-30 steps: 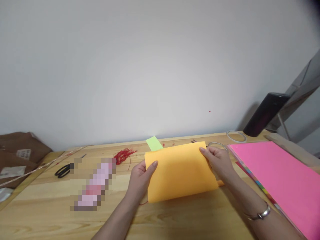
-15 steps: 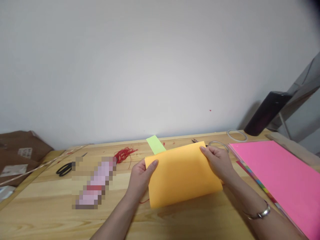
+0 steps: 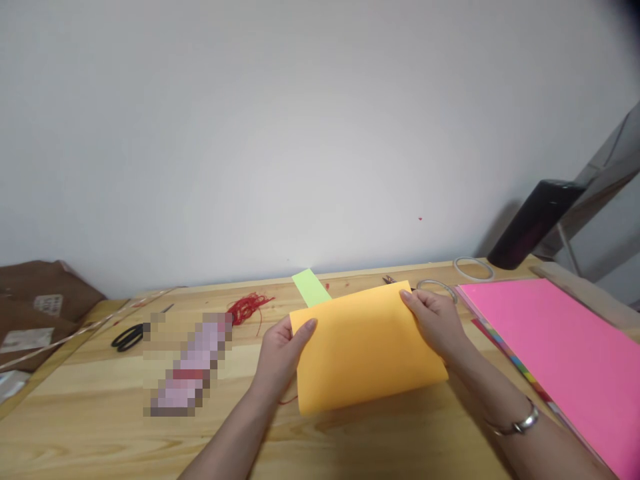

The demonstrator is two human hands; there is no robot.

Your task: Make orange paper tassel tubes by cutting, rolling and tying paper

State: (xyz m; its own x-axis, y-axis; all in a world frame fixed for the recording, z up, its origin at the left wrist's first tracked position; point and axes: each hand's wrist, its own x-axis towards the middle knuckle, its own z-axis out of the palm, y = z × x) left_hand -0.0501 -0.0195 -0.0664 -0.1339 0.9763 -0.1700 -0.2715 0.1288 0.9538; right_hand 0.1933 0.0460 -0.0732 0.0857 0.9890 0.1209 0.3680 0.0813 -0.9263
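An orange-yellow sheet of paper (image 3: 367,350) is held up over the wooden table (image 3: 125,440), its lower part bending slightly. My left hand (image 3: 283,353) pinches its left edge, thumb on the front face and fingers behind. At the upper right corner, my right hand (image 3: 436,320) grips it the same way; a silver bracelet (image 3: 525,421) circles that wrist. A light green paper strip (image 3: 311,288) lies behind the sheet, partly covered by it. Beyond the right hand, the tips of a pair of scissors (image 3: 389,280) show, the rest being hidden.
A stack of coloured paper, pink on top (image 3: 560,347), lies on the right. Black-handled scissors (image 3: 129,337), a pixelated pink object (image 3: 193,373) and tangled red string (image 3: 247,308) are on the left. White rings (image 3: 474,277) and a black cylinder (image 3: 535,223) stand near the wall.
Almost nothing differs. The view has shifted very slightly, and both hands keep the orange-yellow paper in nearly the same position.
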